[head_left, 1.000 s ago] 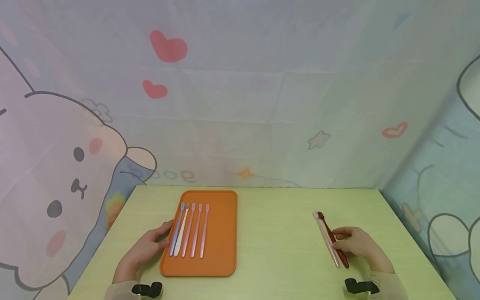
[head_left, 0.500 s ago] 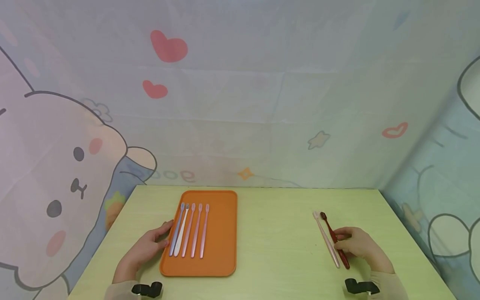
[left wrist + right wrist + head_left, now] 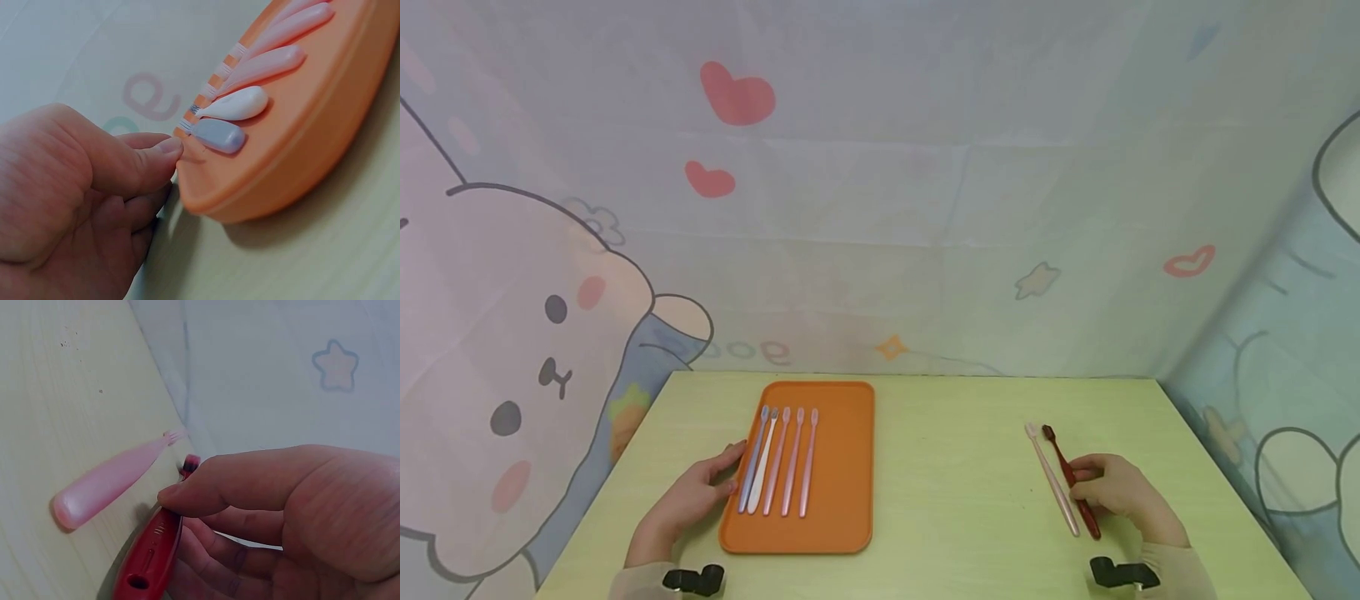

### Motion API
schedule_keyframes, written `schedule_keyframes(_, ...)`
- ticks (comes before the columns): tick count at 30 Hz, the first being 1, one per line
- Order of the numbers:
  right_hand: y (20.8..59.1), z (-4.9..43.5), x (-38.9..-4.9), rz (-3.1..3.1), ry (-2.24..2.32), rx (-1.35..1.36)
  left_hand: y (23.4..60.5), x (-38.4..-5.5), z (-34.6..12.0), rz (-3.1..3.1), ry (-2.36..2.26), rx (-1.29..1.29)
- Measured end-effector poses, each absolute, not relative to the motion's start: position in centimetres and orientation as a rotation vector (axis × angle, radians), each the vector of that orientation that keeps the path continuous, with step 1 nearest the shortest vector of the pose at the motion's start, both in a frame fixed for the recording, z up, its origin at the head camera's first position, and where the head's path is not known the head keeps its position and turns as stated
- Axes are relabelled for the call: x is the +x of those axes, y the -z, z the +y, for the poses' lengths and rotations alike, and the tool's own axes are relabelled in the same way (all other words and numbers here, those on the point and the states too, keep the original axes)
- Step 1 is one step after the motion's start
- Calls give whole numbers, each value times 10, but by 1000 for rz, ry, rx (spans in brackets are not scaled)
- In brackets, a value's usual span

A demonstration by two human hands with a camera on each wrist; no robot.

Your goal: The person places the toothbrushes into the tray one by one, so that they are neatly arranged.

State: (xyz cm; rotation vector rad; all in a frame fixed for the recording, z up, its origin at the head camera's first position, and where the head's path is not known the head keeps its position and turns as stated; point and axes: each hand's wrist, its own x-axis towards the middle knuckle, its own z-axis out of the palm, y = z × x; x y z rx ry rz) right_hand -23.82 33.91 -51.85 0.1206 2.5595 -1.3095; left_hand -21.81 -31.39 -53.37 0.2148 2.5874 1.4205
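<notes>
My left hand [image 3: 696, 492] pinches the left rim of an orange tray [image 3: 846, 467], thumb on the rim in the left wrist view. Side by side in the tray lie a blue toothbrush [image 3: 219, 136], a white toothbrush [image 3: 240, 103] and three pink toothbrushes [image 3: 791, 467], heads toward the far side. On the right of the table, my right hand [image 3: 1120, 492] holds a dark red toothbrush [image 3: 150, 550] between thumb and fingers, its head pointing away from me. Just left of it, apart, a light pink toothbrush [image 3: 109, 481] lies on the table.
The pale green-yellow table [image 3: 955, 483] stretches between the tray and the right hand. A printed cloth backdrop [image 3: 880, 208] hangs behind the table's far edge. Each wrist wears a black device.
My right hand and the red toothbrush have shifted slightly right, widening the gap to the pink toothbrush on the table. The left hand and tray show no clear movement.
</notes>
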Motion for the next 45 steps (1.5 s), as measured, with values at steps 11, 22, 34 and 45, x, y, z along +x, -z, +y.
schedule_keyframes(11, 516, 341, -238, 2534, 1328, 109, 534, -216, -313, 2631, -1375, 228)
schedule_keyframes(22, 515, 343, -240, 2518, 1346, 110, 533, -217, -314, 2621, -1390, 230)
schedule_keyframes(34, 513, 341, -239, 2528, 1376, 115, 534, -216, -314, 2598, -1412, 188)
schedule_keyframes(45, 512, 338, -240, 2480, 1470, 71, 534, -218, -314, 2619, -1400, 199)
